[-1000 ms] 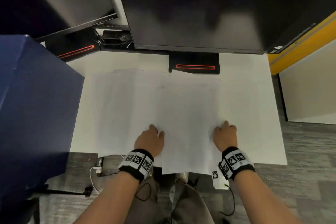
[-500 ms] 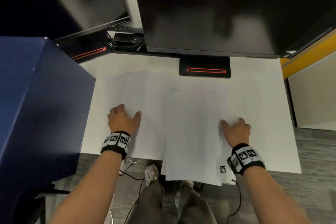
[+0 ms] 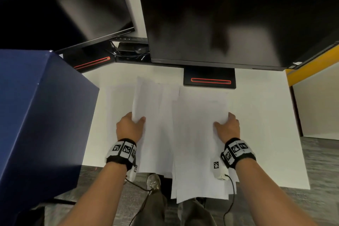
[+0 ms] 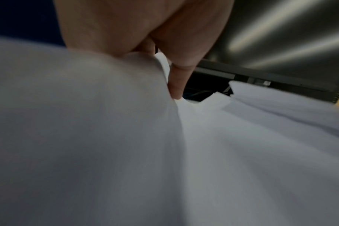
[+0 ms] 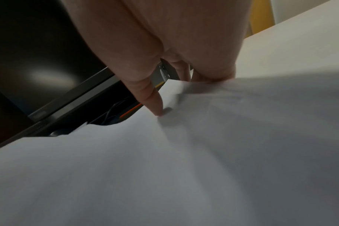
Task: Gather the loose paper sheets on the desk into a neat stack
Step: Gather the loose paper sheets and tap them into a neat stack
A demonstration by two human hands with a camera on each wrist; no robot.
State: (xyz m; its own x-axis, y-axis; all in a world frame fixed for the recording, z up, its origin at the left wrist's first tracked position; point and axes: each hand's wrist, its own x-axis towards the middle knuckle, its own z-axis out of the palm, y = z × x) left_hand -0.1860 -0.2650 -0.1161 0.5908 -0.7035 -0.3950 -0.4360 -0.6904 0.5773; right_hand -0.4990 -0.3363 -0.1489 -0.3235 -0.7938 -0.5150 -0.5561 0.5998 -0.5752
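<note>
Several white paper sheets (image 3: 194, 134) lie overlapped on the white desk (image 3: 266, 134), and their near ends hang past its front edge. My left hand (image 3: 134, 121) pinches the left edge of the left sheets (image 3: 148, 101), thumb on top and fingers under, so that edge stands lifted. The left wrist view has the thumb (image 4: 176, 82) pressed against the raised paper (image 4: 87, 122). My right hand (image 3: 226, 124) pinches the right edge of the right sheets, thumb on top. In the right wrist view the thumb (image 5: 153, 104) presses on the paper (image 5: 184, 152) with the fingers beneath.
Two dark monitors (image 3: 220, 14) hang over the back of the desk, their stands (image 3: 209, 79) marked with red lines. A tall blue box (image 3: 36, 115) borders the desk's left side. Cables (image 3: 128, 55) lie behind. A yellow strip (image 3: 311, 62) and grey carpet (image 3: 321, 170) lie right.
My left hand went from pressing flat on the far-left sheets to pinching their edge and drawing it rightward and up. My right hand shifted from resting on the paper to pinching the right edge.
</note>
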